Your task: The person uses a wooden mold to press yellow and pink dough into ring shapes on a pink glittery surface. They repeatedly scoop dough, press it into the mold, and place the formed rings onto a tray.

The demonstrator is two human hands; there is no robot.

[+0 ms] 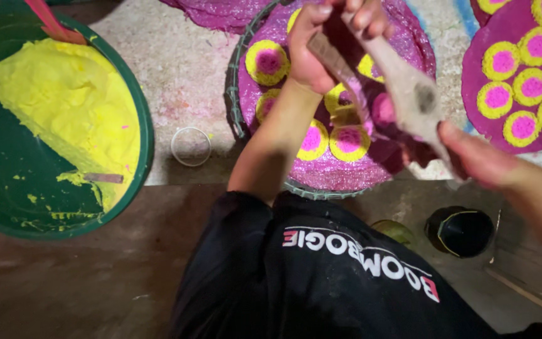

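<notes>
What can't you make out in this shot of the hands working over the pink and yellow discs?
Head view only:
- Left hand: fingertips cut off by the top edge.
- Grey cloth: motion-blurred, its kind unclear.
- Woven tray: middle discs hidden behind hands and cloth.
- Right hand: blurred, grip unclear.
- Green basin: left side cropped.

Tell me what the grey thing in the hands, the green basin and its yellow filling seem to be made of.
Grey thing: looks like soft, matte cloth or a bag, limp and stretched between the left hand and right hand; uncertain. Green basin: probably plastic, with a smooth moulded rim. Yellow filling: a thick paste or dough, heaped, smeared on the wall.
</notes>
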